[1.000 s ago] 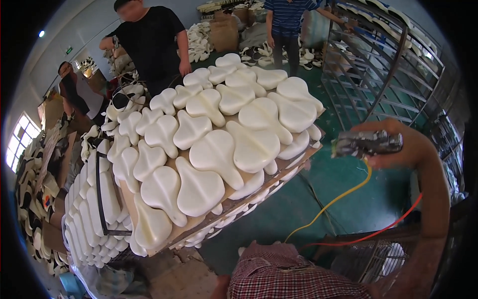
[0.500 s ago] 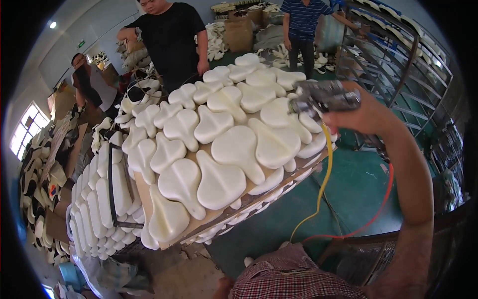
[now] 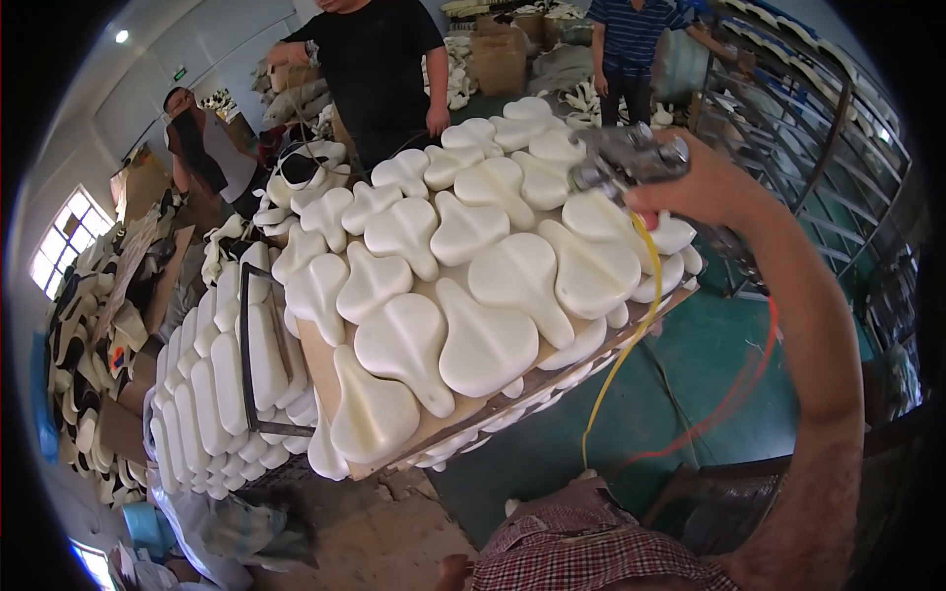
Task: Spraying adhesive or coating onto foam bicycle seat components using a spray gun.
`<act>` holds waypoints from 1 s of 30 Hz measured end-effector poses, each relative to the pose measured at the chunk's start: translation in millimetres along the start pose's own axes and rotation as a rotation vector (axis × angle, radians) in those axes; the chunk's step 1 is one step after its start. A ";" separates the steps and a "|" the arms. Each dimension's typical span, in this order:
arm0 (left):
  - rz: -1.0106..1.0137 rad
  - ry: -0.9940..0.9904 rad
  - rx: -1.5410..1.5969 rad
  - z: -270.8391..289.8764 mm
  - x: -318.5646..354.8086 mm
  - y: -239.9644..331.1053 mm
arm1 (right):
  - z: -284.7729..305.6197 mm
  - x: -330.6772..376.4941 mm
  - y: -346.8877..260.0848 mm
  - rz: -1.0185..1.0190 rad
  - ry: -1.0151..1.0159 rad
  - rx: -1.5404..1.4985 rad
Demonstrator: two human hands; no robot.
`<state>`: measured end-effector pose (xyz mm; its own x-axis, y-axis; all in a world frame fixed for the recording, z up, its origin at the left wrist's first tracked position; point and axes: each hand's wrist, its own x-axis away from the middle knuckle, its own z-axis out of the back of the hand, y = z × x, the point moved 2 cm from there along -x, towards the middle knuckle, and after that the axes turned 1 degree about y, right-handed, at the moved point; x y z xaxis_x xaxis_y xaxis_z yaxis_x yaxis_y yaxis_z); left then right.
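The right hand (image 3: 705, 182) is closed around the grip of a metal spray gun (image 3: 631, 156), fingers wrapped tight, the silver body pointing away to the left over the far right edge of a tilted board. A yellow hose (image 3: 626, 355) and a red hose (image 3: 734, 394) drop from under that hand toward the green floor (image 3: 690, 364). The left hand does not show.

Just left of and below the hand lies the top board (image 3: 473, 414), a flat wooden sheet crowded with white foam saddle pads (image 3: 488, 340), smooth, matt, each pear-shaped with a narrow nose and a broad rounded back; about twenty show on top, laid close and overlapping. More of the same pads peep from a layer beneath, and farther left of the hand stand rows of them on edge, held by a dark metal frame (image 3: 246, 345).

Beyond the hand, at the far end of the board, a person in a black shirt (image 3: 379, 69) stands; a second person in a striped shirt (image 3: 631, 39) stands farther right, and a third sits well to the left. A brown cardboard box (image 3: 498, 59) sits behind them. High on the far left wall is a small green rectangular sign (image 3: 182, 72). To the right of the hand rises a grey wire rack (image 3: 818, 148)
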<state>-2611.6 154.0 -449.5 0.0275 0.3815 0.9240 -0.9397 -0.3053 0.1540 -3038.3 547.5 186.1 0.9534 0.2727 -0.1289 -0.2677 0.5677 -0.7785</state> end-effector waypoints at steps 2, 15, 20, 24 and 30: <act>-0.100 -0.157 -0.010 8.2 -28.0 -10.6 | 1.4 11.7 -5.9 0.034 -0.179 0.010; -0.098 -0.116 -0.309 20.0 -8.4 38.4 | -21.5 44.3 -21.7 -0.050 -0.013 0.140; -0.136 -0.148 -0.282 28.9 -17.3 45.9 | -10.4 77.7 -18.6 -0.156 0.111 0.119; -0.179 -0.254 -0.098 40.3 -40.4 33.0 | -7.5 107.3 -19.0 -0.079 -0.204 0.083; -0.166 -0.192 -0.263 44.2 -46.0 38.2 | -8.0 129.3 -35.0 -0.339 -0.023 -0.003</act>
<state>-2633.7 86.2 -470.6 0.2272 0.2283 0.9467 -0.9719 -0.0088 0.2354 -2904.5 556.7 191.8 0.9846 0.0862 0.1519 0.0649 0.6268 -0.7765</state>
